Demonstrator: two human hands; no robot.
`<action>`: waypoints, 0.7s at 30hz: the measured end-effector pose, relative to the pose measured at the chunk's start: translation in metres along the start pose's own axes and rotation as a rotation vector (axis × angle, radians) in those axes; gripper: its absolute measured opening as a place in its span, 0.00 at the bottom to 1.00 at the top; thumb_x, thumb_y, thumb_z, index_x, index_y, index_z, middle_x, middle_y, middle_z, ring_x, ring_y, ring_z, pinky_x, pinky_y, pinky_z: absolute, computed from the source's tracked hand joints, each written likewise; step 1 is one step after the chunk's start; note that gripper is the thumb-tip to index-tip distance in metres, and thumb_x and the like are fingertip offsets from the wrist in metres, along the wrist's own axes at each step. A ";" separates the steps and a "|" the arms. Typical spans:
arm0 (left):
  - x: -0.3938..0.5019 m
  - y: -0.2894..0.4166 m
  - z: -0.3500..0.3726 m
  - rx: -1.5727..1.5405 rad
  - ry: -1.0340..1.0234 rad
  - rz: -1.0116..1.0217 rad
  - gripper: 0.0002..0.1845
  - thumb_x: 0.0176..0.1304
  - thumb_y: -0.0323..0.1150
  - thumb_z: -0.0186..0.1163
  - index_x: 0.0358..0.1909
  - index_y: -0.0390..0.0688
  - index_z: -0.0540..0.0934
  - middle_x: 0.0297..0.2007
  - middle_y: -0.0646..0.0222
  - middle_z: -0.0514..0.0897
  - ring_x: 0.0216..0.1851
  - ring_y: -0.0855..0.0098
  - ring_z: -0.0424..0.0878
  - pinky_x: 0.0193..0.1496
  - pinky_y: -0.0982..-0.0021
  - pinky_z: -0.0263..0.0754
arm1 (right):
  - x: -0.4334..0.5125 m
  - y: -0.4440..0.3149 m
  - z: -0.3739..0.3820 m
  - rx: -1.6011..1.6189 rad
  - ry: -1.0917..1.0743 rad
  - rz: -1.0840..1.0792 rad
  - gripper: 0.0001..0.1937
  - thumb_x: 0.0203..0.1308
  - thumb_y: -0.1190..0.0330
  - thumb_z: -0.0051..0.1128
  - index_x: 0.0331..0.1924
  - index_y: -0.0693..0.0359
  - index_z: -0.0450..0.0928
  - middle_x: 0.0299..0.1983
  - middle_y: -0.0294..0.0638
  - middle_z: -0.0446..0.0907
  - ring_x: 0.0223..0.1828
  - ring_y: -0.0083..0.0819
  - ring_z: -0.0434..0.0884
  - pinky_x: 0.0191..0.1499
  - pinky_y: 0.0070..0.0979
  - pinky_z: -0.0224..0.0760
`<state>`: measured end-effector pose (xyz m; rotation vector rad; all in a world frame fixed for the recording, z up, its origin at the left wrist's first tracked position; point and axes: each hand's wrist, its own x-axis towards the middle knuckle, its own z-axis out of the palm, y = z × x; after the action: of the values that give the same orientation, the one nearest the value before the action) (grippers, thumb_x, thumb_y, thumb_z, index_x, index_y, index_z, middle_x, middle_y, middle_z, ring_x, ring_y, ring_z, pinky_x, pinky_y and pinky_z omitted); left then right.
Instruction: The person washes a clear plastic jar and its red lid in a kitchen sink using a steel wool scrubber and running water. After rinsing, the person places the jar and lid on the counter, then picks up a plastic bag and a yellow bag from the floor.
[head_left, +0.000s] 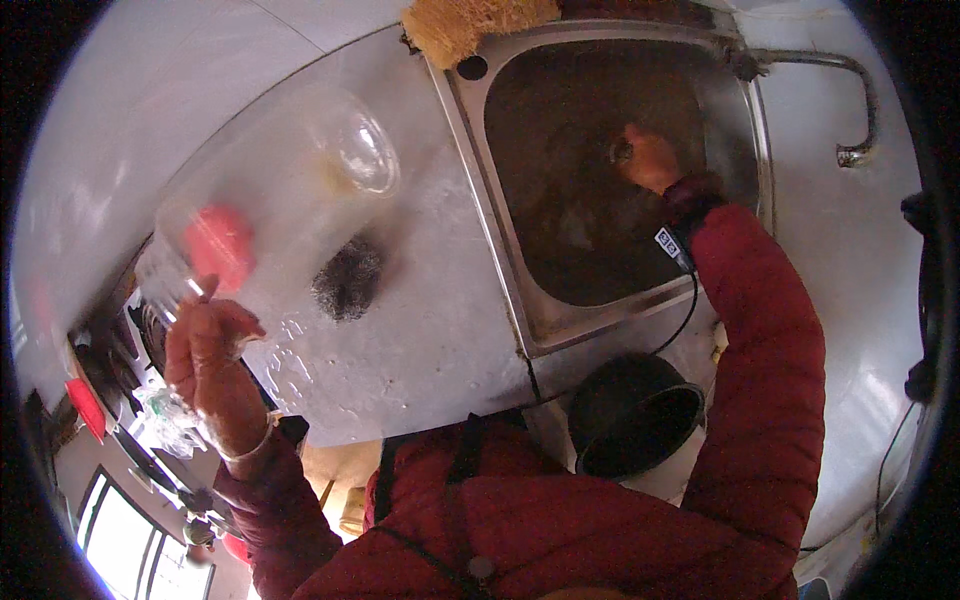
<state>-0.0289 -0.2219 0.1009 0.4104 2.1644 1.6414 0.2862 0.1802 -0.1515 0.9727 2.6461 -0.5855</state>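
My right hand (649, 159) is inside the stainless steel sink (495, 225), its fingers at the round drain (622, 151); whether it grips anything is hidden. My left hand (214, 360) is raised at the counter's left edge, wet, with fingers bent beside a blurred, see-through object (165, 289); I cannot tell if it is held. Just beyond those fingers shows a blurred pink-red item (221, 246). On the pale counter (420, 337) lie a dark metal scouring pad (349, 277) and, farther back, a clear rounded vessel or lid (367, 154).
A yellow-brown fibrous scrubber (480, 26) sits at the sink's far left corner. The curved faucet (862, 97) is on the right. Below the counter's front edge stands a black bucket (637, 420). A cable hangs from my right sleeve. A crumpled plastic bag (169, 420) is at the left.
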 end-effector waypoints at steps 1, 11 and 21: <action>0.000 -0.001 0.000 0.020 0.003 0.019 0.17 0.68 0.36 0.52 0.47 0.30 0.77 0.27 0.63 0.80 0.27 0.77 0.74 0.34 0.79 0.66 | -0.001 0.001 -0.007 0.063 0.032 0.041 0.17 0.48 0.64 0.58 0.41 0.64 0.75 0.34 0.54 0.80 0.37 0.52 0.81 0.38 0.44 0.74; -0.016 0.024 -0.010 -0.077 -0.052 -0.010 0.17 0.70 0.37 0.50 0.47 0.33 0.79 0.26 0.65 0.79 0.28 0.77 0.74 0.35 0.76 0.67 | -0.033 -0.109 -0.088 0.179 0.169 -0.078 0.14 0.43 0.66 0.62 0.34 0.62 0.72 0.31 0.49 0.77 0.35 0.49 0.78 0.38 0.39 0.72; -0.044 0.048 -0.056 -0.106 -0.003 0.059 0.15 0.69 0.35 0.51 0.46 0.34 0.80 0.27 0.68 0.80 0.29 0.78 0.74 0.35 0.76 0.68 | -0.019 -0.253 -0.102 0.216 0.250 -0.501 0.14 0.45 0.70 0.56 0.38 0.61 0.69 0.36 0.51 0.73 0.38 0.53 0.74 0.39 0.44 0.69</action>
<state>-0.0171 -0.2759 0.1660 0.4492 2.0697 1.7774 0.1218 0.0406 0.0165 0.4414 3.1228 -0.9243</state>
